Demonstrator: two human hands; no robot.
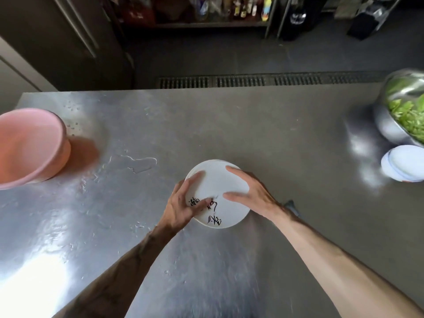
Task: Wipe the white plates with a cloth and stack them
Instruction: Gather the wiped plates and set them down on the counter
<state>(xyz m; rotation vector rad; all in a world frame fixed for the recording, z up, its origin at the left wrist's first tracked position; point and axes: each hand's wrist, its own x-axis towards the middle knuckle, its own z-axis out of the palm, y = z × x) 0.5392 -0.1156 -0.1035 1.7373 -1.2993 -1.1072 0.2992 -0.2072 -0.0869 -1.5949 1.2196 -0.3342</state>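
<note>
Item: white plate [215,191], black brush writing on its near face, at the middle of the steel table [275,134] (a second rim shows at its far edge). Left hand [183,203]: forearm in from lower left, thumb and fingers spread, laid flat over the plate's left rim. Right hand [245,191]: forearm in from lower right, fingers straight and splayed, resting on the right half. Also: pink basin [29,148] far left; puddle [142,162]; metal bowl of greens [403,109] and stacked white plates [403,166] far right.
</note>
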